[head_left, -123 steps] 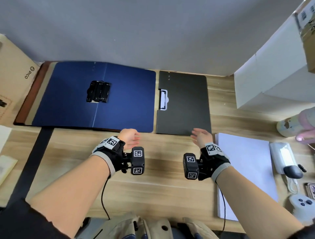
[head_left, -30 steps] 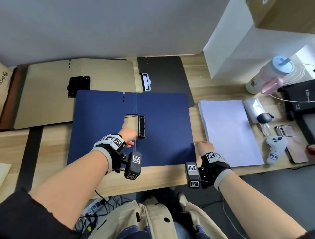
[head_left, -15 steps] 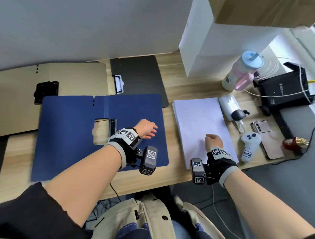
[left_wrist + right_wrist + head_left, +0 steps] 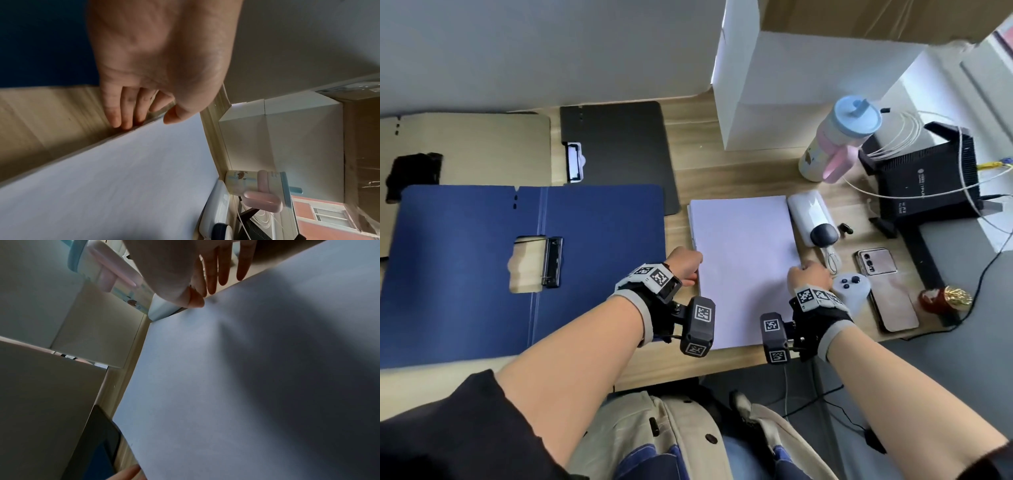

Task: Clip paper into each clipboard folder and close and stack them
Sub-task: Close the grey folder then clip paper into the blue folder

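A stack of white paper (image 4: 743, 260) lies on the desk between my hands. My left hand (image 4: 688, 270) is at its left edge: in the left wrist view the fingers (image 4: 123, 113) touch the side of the stack and the thumb hovers just over the top sheet. My right hand (image 4: 806, 272) is at the right edge, thumb tip (image 4: 195, 303) on the top sheet and straight fingers (image 4: 213, 280) down beside it. The blue folder (image 4: 465, 274) lies open on the left with its clip (image 4: 551, 262). Behind it lie an open tan folder (image 4: 476, 147) and a black folder (image 4: 619, 150).
A white box (image 4: 791, 85) stands at the back. Right of the paper are a pastel bottle (image 4: 839, 137), a white device (image 4: 810, 212), a game controller (image 4: 851, 291), a phone (image 4: 883, 287) and a black router (image 4: 921, 185) with cables. The desk's front edge is near my wrists.
My left hand has left the blue folder and moved right to the paper's left edge. My right hand has shifted from the top of the paper to its right edge.
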Available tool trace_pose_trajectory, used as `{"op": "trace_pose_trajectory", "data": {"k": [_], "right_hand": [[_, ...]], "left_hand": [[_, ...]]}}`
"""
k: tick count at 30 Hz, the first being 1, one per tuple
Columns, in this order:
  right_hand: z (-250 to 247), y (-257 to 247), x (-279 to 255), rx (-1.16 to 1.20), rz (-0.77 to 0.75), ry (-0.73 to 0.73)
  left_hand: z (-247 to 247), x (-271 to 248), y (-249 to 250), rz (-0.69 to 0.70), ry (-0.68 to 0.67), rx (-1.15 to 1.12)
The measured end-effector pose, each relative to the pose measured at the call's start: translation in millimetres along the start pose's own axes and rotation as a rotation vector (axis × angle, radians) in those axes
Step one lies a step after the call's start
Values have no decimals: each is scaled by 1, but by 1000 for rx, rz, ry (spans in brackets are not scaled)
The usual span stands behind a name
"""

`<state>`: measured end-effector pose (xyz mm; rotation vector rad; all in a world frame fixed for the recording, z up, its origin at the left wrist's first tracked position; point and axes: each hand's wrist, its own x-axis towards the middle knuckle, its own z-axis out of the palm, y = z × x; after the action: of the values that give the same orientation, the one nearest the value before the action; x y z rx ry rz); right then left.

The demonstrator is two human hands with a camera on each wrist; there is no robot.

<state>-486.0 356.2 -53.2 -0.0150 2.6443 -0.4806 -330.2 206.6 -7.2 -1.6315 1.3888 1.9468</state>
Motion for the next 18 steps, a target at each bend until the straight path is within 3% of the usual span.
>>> {"op": "trace_pose_trajectory", "data": {"k": [6, 18], "right_hand": [[3, -1, 2, 27, -74, -49], [5, -4, -20, -71, -126, 3]], "left_hand": [[5, 4, 0, 13, 15, 40], [7, -5, 8, 30, -22, 204]]}}
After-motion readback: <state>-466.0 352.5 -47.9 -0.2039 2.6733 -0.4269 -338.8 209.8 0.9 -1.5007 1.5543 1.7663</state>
